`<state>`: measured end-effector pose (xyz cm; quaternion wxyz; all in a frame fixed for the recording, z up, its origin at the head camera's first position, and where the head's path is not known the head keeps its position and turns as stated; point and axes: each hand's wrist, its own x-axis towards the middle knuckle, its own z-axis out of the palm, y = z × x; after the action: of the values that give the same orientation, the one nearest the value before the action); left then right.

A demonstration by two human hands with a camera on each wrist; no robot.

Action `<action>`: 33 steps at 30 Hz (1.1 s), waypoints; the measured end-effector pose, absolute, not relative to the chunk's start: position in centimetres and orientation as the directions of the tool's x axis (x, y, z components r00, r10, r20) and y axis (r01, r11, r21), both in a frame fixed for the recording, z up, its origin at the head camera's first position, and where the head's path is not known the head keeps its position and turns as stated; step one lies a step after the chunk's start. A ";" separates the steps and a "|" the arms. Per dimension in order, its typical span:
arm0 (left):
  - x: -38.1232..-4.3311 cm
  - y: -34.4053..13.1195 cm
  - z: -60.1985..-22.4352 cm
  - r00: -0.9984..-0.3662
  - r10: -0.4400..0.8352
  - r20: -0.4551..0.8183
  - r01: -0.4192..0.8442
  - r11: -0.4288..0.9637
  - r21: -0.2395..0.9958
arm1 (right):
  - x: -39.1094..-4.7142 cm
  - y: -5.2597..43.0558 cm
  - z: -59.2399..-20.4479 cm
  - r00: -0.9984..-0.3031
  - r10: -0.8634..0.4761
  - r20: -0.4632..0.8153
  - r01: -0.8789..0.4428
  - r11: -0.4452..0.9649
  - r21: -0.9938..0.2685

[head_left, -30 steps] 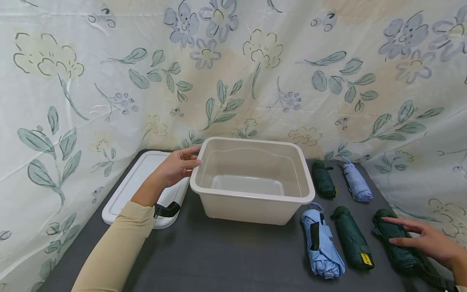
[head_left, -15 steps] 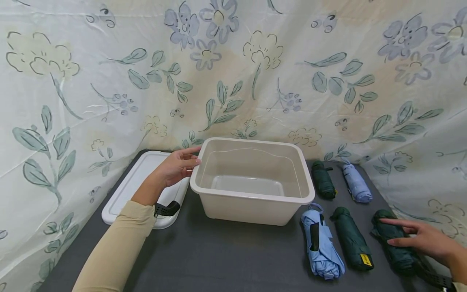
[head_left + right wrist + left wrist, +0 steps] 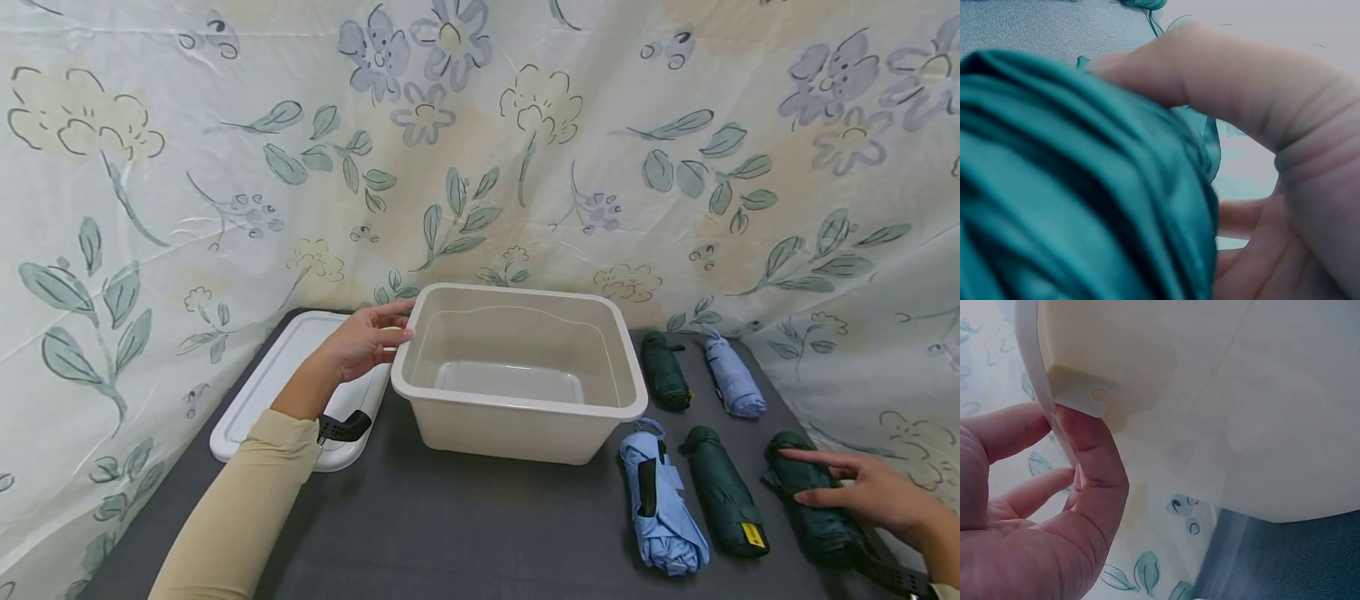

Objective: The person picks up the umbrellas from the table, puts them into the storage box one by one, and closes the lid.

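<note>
A beige plastic bin point(image 3: 498, 429) stands in the middle of the table in the head view. My left hand point(image 3: 367, 342) grips its left rim, with a finger bent under the rim in the left wrist view. At the lower right, my right hand point(image 3: 877, 496) holds a dark green folded umbrella point(image 3: 806, 475) lying on the table. The thumb and fingers sit on opposite sides of its gathered cloth point(image 3: 1079, 169) in the right wrist view. Left of it lie a second dark green folded umbrella point(image 3: 723, 496) and a light blue one point(image 3: 671, 533).
A white lid point(image 3: 281, 375) lies flat left of the bin, partly behind the left arm. Behind the front umbrellas lie a smaller dark green folded umbrella point(image 3: 665, 375) and a pale blue one point(image 3: 737, 379). Floral cloth point(image 3: 465, 167) hangs behind the dark table point(image 3: 465, 525).
</note>
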<state>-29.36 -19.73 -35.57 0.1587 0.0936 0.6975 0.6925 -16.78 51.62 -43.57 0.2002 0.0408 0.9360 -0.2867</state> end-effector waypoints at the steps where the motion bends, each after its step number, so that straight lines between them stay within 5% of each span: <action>1: -29.3 -19.7 -35.6 -0.933 0.349 -0.093 -0.090 0.024 0.996 | -16.8 51.6 -43.7 -0.919 -0.040 -0.391 0.177 0.846 -0.503; 33: -28.5 -19.8 -35.7 -0.940 0.335 -0.067 -0.055 0.044 0.998 | -17.4 51.0 -43.3 -0.966 -0.073 -0.247 0.109 0.754 -0.647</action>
<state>-28.50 -19.83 -35.72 0.1425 0.0988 0.7084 0.6841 -17.40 51.02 -43.30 0.1297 0.0097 0.9276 -0.3503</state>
